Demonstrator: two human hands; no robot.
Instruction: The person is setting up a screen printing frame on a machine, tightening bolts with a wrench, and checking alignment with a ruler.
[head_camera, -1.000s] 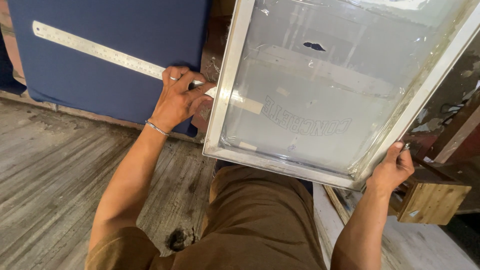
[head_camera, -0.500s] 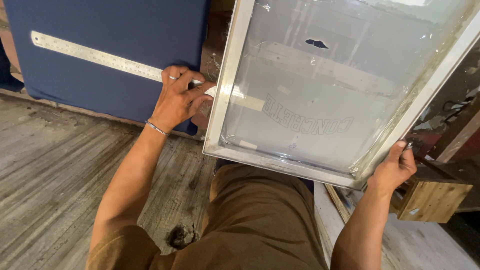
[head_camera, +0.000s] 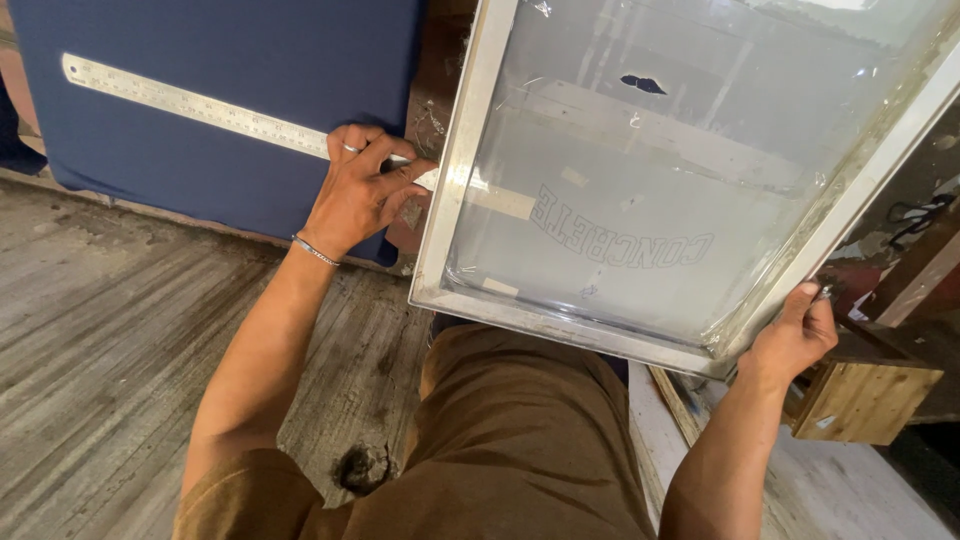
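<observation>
Head view, looking down past my knees. Left hand (head_camera: 362, 190) sits on the near end of the steel ruler (head_camera: 195, 103); fingers pressed down and curled over it, pinning it flat on the navy cloth (head_camera: 240, 60). Ruler's long axis runs up and away to the left of that hand, slightly slanted across the cloth; its far end is well clear of any hand. Right hand (head_camera: 797, 335) grips the lower right corner of the screen frame (head_camera: 450, 200), fingers wrapped around the aluminium edge, holding it tilted up. Frame lies just right of the ruler hand, its left rail almost touching my fingertips; pale mesh shows a faint reversed print. Left hand is nearer the ruler by far. Right of the frame: a small wooden block (head_camera: 860, 400). Below the cloth, worn plank floor (head_camera: 120, 330).
</observation>
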